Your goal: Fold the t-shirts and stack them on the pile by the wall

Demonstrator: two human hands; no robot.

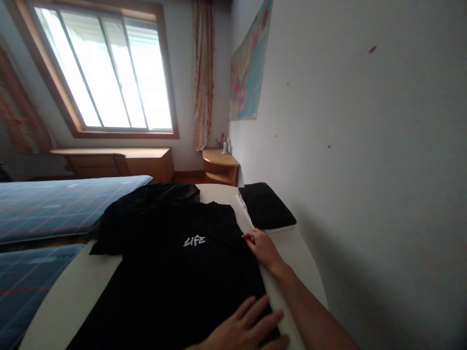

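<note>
Head view: black shirt [168,287] lay spread on white surface [83,282], printed side up. Right hand [260,245] appeared to pinch its side edge; left hand [251,324], fingers spread, lay over that edge lower down, contact uncertain. Judged risks: uneven pull could skew or crease it; right hand could nudge nearby folded black cloth [268,205].

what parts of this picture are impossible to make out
Head view: lower hem of the black fabric T-shirt, cut off by the bottom edge.
Head view: shirt area under the left hand, hidden by that hand.
Head view: anything outside the wood-framed window, lost in glare.
Head view: any lettering on the colourful wall map, too small and blurred.
Head view: small items on the curved wooden stand, too small to identify.
</note>
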